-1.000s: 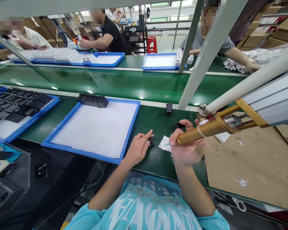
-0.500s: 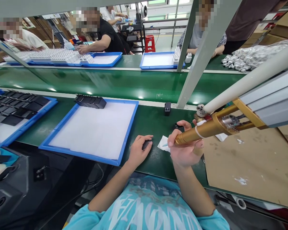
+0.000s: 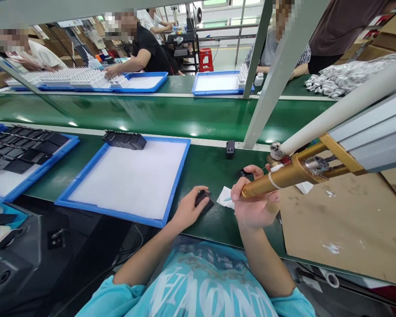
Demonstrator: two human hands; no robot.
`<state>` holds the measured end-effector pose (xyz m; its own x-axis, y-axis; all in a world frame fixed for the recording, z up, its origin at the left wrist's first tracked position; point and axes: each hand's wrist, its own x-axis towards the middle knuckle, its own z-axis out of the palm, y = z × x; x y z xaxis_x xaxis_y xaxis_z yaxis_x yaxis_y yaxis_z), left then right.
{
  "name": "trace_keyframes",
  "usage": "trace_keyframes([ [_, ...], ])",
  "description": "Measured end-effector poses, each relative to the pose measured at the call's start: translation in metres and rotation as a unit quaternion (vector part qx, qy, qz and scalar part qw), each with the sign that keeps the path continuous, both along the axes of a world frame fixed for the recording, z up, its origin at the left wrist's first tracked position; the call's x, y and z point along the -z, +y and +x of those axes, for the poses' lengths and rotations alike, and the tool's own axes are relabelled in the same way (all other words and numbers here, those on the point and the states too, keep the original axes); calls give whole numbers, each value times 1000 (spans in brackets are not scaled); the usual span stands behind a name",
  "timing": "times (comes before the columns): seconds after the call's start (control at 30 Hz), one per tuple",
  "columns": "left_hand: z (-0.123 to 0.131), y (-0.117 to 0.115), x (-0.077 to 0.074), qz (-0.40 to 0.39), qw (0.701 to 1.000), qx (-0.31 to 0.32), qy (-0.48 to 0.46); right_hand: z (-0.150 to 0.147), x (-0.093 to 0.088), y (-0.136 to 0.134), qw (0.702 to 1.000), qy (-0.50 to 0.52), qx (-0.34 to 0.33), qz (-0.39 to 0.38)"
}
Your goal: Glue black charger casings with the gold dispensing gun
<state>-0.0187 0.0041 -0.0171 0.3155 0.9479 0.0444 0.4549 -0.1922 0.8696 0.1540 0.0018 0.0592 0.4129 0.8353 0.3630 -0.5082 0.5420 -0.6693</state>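
My left hand (image 3: 188, 209) is closed round a small black power adapter (image 3: 206, 201), low over the green bench; the fingers cover part of it. My right hand (image 3: 255, 200) grips the front of a gold dispensing gun (image 3: 284, 178) with a thin pale blue nozzle (image 3: 228, 199). That nozzle points left toward the adapter, apart from it, above a scrap of white paper (image 3: 223, 194). Another black adapter (image 3: 230, 149) stands upright farther back. Behind my right fingers lies a dark object (image 3: 246, 173), partly hidden.
A blue-rimmed tray (image 3: 181, 169) lined with white holds several black adapters (image 3: 125, 140) at its back edge. Left of it sits a fuller tray (image 3: 73, 140). Cardboard (image 3: 343, 229) lies at right. A slanted metal post (image 3: 267, 92) rises behind the bench. Co-workers sit beyond the green belt (image 3: 168, 116).
My left hand has shifted slightly left and turned, and more of the black adapter now shows. My right hand and the gun stay nearly still.
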Motion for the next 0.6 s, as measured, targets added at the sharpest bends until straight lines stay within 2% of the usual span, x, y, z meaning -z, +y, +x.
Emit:
trace_keyframes([
  [0.03, -1, -1, -1, -66, 994, -19, -88, 0, 0, 0, 1000, 0, 3, -4],
  [0.07, -2, -2, -2, -136, 974, -38, -176, 0, 0, 0, 1000, 1, 5, -6],
  [0.13, -2, -4, -7, -257, 908, -64, -326, 0, 0, 0, 1000, 5, 5, -7],
  [0.2, -1, -7, -13, -337, 842, -62, -417, 1, 1, 0, 1000, 6, 6, -3],
  [0.27, 1, -9, -20, -369, 806, -47, -460, 2, 1, 0, 1000, 2, 7, -5],
  [0.4, 5, -11, -30, -363, 795, -6, -487, 3, 2, 0, 1000, -3, 6, -9],
  [0.6, 6, -11, -35, -294, 817, 43, -494, 4, 3, 1, 1000, -1, 8, -1],
])
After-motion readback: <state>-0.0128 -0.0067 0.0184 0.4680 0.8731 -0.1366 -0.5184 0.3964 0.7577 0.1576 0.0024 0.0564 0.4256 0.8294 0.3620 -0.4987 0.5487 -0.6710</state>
